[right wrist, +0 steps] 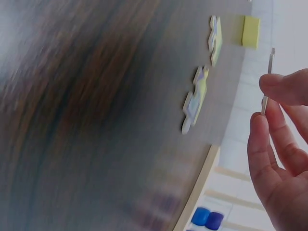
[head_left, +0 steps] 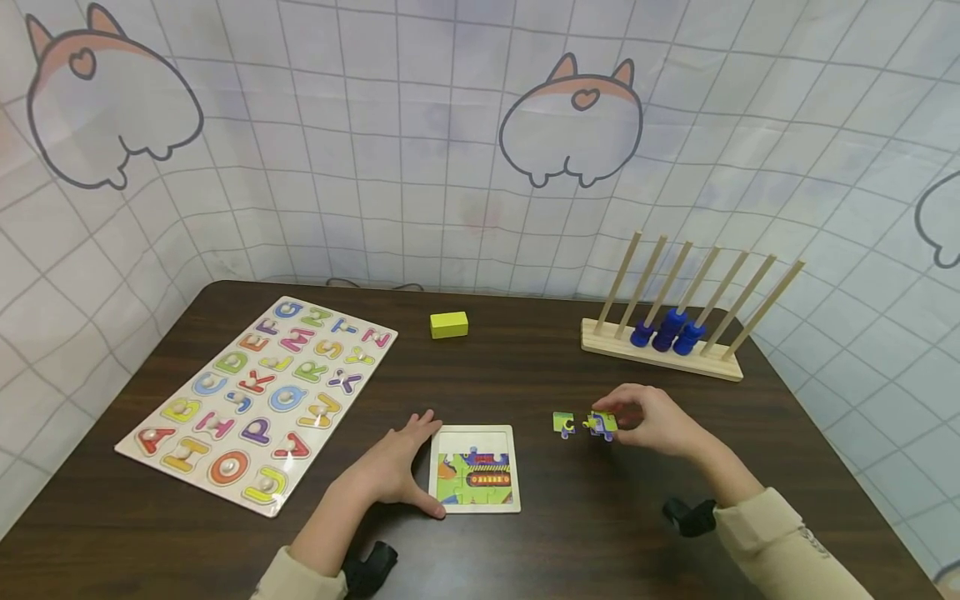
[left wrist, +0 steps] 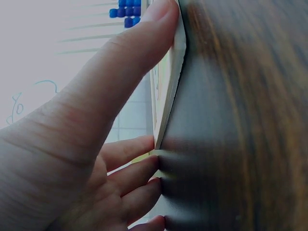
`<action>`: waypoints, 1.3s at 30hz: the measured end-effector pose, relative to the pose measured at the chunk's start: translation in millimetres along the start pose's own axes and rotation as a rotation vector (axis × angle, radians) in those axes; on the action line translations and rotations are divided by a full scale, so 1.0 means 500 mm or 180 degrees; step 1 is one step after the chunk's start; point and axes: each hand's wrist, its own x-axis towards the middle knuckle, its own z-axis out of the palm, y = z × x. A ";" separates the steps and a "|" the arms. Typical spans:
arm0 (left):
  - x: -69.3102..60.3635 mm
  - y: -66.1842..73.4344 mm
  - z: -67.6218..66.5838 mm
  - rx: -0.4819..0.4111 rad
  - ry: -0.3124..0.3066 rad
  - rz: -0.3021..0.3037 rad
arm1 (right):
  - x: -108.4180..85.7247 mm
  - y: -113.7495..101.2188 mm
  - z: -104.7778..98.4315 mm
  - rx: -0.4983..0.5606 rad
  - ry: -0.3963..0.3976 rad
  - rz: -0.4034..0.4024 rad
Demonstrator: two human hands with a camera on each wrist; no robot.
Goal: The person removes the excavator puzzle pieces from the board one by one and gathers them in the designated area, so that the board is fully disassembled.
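Observation:
A small square wooden puzzle tray (head_left: pixel 475 430) lies flat on the table, its lower part filled with picture pieces and bare wood along the top. My left hand (head_left: pixel 390 467) holds it at the left side, thumb at the near corner and index finger at the far one. Above the table, my right hand (head_left: pixel 656 421) pinches a thin puzzle piece (right wrist: pixel 270 60), seen edge-on in the right wrist view. Two loose pieces lie near it, a green one (head_left: pixel 559 422) and a yellow-purple one (right wrist: pixel 196 98). The held piece overlaps the second in the head view.
A white alphabet peg board (head_left: pixel 258 392) lies on the left. At the back stands a yellow block (head_left: pixel 448 325). A wooden rod rack (head_left: pixel 660 358) with blue beads (head_left: pixel 670 329) is at the back right, beyond my right hand. A patterned cloth hangs behind the table.

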 end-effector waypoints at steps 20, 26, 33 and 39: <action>0.001 -0.006 0.000 0.0004 -0.0008 0.0059 | -0.026 0.079 -0.032 -0.0265 0.0118 0.0218; -0.001 -0.004 0.001 -0.0006 -0.0038 0.0029 | -0.024 0.096 -0.029 -0.0241 0.0020 0.0338; 0.000 -0.003 -0.001 -0.0014 -0.0013 0.0044 | -0.015 0.104 -0.028 -0.0171 -0.0039 0.0389; 0.001 -0.004 -0.003 -0.0028 -0.0009 0.0045 | -0.010 0.108 -0.028 -0.0166 -0.0086 0.0469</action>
